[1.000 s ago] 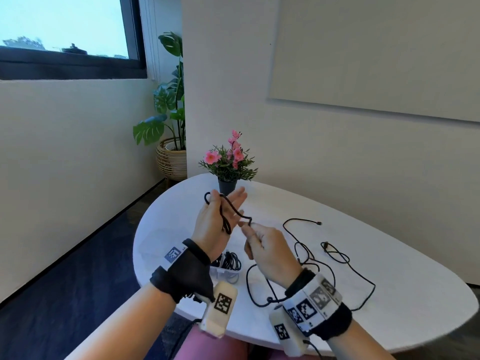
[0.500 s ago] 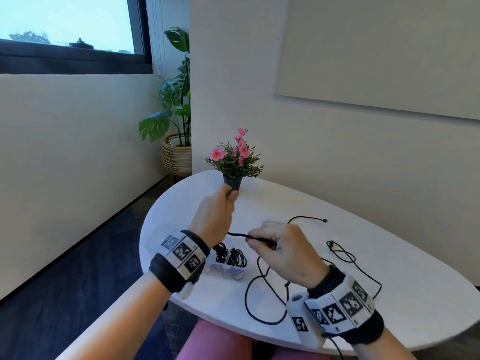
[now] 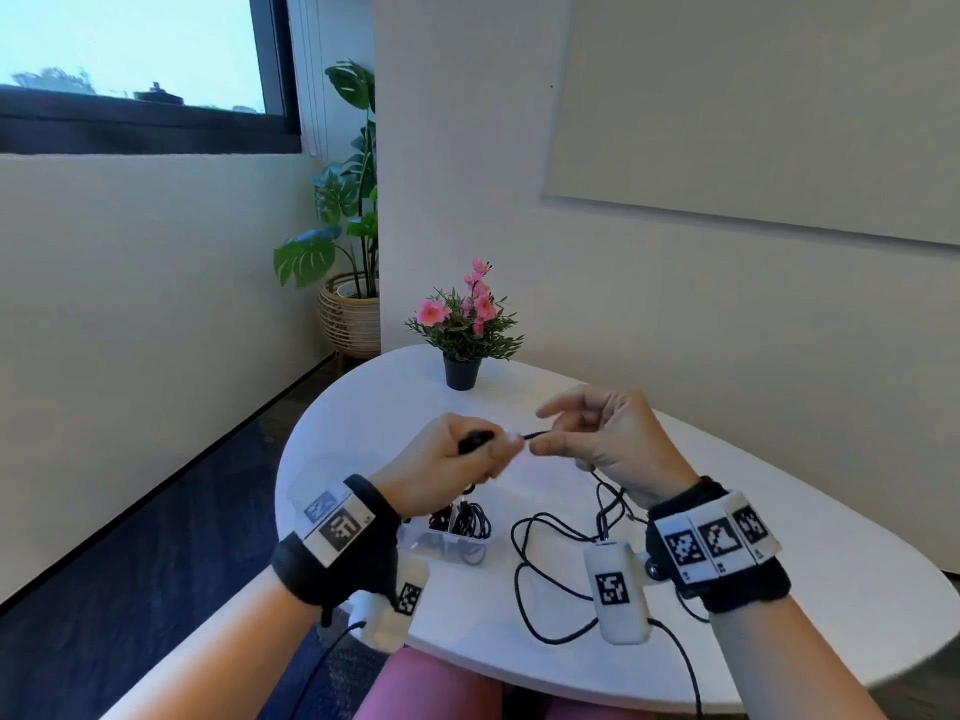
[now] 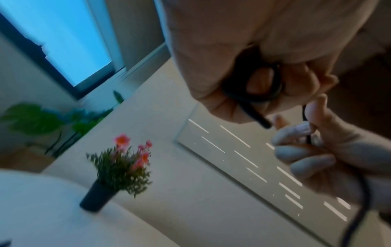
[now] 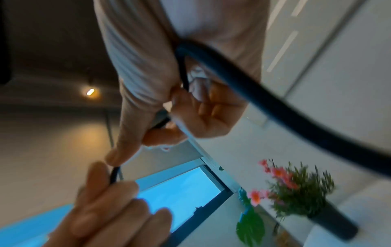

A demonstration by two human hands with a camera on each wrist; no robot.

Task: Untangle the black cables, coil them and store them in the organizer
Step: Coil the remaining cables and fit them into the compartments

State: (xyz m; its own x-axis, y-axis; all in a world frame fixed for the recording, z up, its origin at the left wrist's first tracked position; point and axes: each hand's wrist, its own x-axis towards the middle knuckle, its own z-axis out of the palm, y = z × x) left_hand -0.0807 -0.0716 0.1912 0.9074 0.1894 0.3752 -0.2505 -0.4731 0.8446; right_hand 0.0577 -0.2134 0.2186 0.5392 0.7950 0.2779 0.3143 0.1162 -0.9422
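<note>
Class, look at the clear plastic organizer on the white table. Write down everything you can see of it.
The clear plastic organizer is a small, low, open-topped box with see-through walls. It sits on the round white table near its front edge, just below and partly behind the left hand. Bundles of coiled black cable already lie in it; whether it has dividers cannot be told. Neither hand touches it. Only the head view shows it.

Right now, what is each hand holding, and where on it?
Both hold one black cable. The left hand grips its small coiled loops; the right hand pinches the free run beside the coil, between thumb and forefinger.
</note>
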